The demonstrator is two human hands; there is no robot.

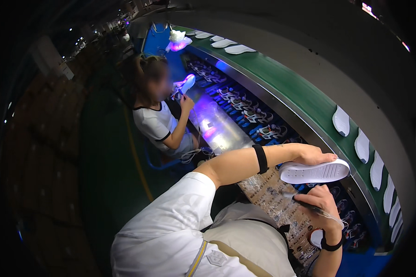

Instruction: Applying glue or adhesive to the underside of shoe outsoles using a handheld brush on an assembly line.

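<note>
My left hand [312, 155] is closed around the upper edge of a white shoe sole [314, 172], which is tilted so that its ridged and dotted inner face shows. Just below the sole, my right hand [322, 202] grips a brush [309, 206] with a dark handle. The pale brush tip points left, apart from the sole. Beside my right wrist stands a small round container [316, 238] with white contents, partly hidden by the wrist. Both hands are over a worktop [268, 196] covered in printed brown sheet and clear film.
A green belt [300, 97] carrying several white soles [340, 121] curves along the far and right side. Below it, shoe uppers [252, 113] stand in rows. At left a seated co-worker [157, 117] holds a sole [186, 84] under purple light, by a shiny metal table [222, 131].
</note>
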